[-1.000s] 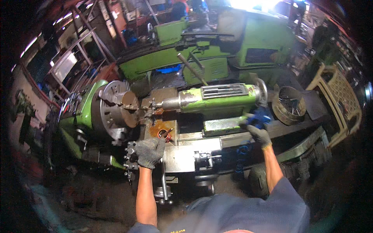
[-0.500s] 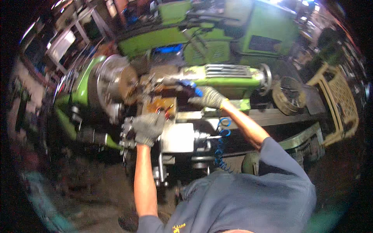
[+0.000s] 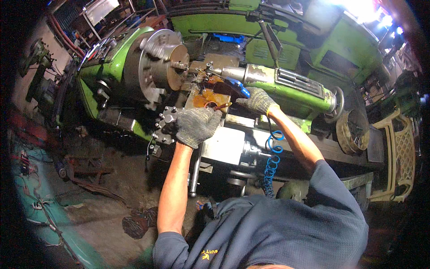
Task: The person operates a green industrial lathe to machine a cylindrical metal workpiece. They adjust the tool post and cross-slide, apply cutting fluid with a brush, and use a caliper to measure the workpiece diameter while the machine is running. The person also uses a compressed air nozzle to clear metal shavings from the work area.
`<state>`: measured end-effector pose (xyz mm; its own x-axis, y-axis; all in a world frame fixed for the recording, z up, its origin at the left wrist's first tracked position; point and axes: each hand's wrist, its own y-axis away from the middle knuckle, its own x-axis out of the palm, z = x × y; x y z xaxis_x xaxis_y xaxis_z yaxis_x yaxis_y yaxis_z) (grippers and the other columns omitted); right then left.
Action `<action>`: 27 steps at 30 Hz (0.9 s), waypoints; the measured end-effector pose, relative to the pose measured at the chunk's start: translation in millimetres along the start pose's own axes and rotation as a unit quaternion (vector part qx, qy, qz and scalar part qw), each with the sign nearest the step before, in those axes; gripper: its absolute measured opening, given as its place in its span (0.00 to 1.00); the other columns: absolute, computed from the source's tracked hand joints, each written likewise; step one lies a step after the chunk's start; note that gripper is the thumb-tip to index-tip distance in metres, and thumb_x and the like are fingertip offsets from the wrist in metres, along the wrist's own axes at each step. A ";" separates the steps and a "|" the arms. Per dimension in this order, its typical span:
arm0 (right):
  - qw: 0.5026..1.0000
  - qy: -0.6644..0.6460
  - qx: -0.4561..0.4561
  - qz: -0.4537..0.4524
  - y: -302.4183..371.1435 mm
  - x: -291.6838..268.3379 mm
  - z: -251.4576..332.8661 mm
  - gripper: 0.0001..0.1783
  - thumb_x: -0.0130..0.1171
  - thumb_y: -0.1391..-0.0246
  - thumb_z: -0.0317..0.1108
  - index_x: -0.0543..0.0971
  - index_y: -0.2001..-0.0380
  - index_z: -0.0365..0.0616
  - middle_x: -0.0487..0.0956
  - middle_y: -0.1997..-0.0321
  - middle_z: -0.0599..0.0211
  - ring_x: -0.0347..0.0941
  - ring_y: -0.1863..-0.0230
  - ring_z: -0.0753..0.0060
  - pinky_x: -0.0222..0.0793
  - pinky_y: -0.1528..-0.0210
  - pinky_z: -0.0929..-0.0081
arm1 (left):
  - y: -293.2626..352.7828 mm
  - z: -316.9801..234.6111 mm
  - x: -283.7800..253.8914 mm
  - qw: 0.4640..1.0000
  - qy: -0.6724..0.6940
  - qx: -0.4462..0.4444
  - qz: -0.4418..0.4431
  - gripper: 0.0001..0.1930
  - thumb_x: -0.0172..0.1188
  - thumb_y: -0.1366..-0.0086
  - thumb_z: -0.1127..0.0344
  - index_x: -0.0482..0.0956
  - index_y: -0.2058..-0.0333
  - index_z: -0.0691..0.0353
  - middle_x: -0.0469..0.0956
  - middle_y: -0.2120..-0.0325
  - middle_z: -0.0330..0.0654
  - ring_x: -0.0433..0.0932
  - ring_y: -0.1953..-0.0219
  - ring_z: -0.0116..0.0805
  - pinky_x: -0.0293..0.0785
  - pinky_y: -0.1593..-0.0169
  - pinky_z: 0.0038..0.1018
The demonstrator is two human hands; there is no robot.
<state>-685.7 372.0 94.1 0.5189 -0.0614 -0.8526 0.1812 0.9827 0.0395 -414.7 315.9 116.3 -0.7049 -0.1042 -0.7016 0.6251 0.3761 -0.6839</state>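
The big round grey metal chuck (image 3: 156,67) blocks the way on the left. The long green metal tailstock (image 3: 286,85) blocks the right. Between them is a small gap over the orange oily metal slide (image 3: 208,96), and both gloved hands crowd it: the left hand (image 3: 195,125) sits on the front edge, the right hand (image 3: 257,101) just beside a blue tool (image 3: 237,86). A curly blue hose (image 3: 271,161) hangs below the right arm. The dark floor (image 3: 121,166) at the front is open.

No packages, signs or screens show anywhere in the view. The only lettering is a small yellow printed mark (image 3: 207,254) on the dark blue cloth of the person's shirt, at about six o'clock, near the lower edge.
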 end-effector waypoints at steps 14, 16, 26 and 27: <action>1.000 0.022 0.020 0.006 -55.2 21.5 20.1 0.28 0.66 0.47 0.53 0.83 0.53 0.41 0.84 0.55 0.45 0.80 0.51 0.44 0.74 0.46 0.54 | 2.5 4.6 3.2 1.000 -0.017 0.007 0.015 0.19 0.62 0.36 0.56 0.77 0.84 0.56 0.74 0.86 0.47 0.75 0.84 0.49 0.67 0.80 0.44; 0.999 0.024 0.024 0.016 -57.0 21.5 22.8 0.28 0.67 0.48 0.54 0.83 0.53 0.41 0.84 0.55 0.45 0.80 0.51 0.44 0.74 0.46 0.54 | 3.8 4.9 2.7 0.999 -0.031 0.013 0.016 0.19 0.62 0.36 0.56 0.77 0.85 0.56 0.75 0.86 0.47 0.75 0.85 0.48 0.67 0.80 0.44; 0.999 0.013 0.041 0.012 -41.2 18.8 7.6 0.30 0.67 0.49 0.56 0.83 0.55 0.41 0.84 0.58 0.45 0.81 0.53 0.44 0.74 0.46 0.53 | 6.6 3.7 2.8 1.000 -0.021 0.012 0.009 0.19 0.62 0.36 0.56 0.77 0.85 0.55 0.75 0.86 0.45 0.76 0.83 0.46 0.68 0.79 0.42; 0.999 0.020 0.036 0.030 -43.9 22.2 4.1 0.30 0.67 0.49 0.57 0.83 0.55 0.41 0.84 0.58 0.45 0.81 0.53 0.44 0.74 0.46 0.54 | 1.1 2.5 4.2 1.000 -0.018 0.022 0.004 0.19 0.62 0.36 0.57 0.77 0.85 0.54 0.75 0.87 0.45 0.76 0.84 0.45 0.68 0.79 0.42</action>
<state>-678.7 326.9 75.6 0.4965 0.0058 -0.8680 0.2112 0.9691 0.1273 -416.1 313.6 112.2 -0.6876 -0.1351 -0.7134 0.6455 0.3362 -0.6858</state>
